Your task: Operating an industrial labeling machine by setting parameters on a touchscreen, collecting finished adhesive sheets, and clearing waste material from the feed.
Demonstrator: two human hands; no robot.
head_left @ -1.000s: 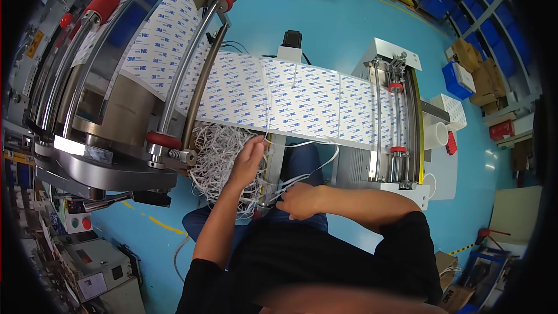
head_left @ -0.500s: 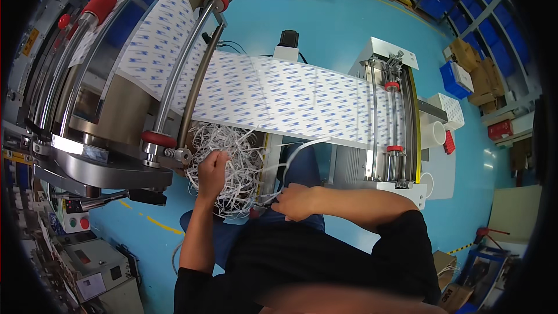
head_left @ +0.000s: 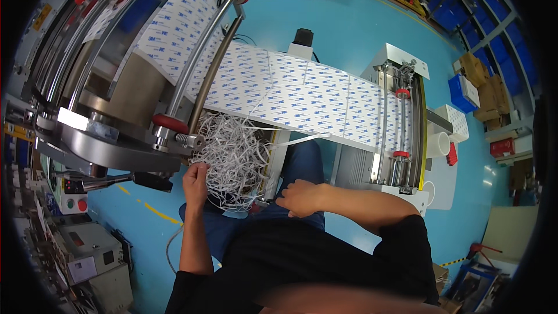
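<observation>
The tangle of white trim strips (head_left: 235,160) hangs below the printed web (head_left: 302,96), beside the red-capped roller (head_left: 174,125); it looks light, springy and snag-prone (a judgement), so gather a bunch low rather than one strand. Your left hand (head_left: 196,179) is closed on its lower edge. Your right hand (head_left: 299,196) rests curled nearby; whether it pinches a strand, I cannot tell.
</observation>
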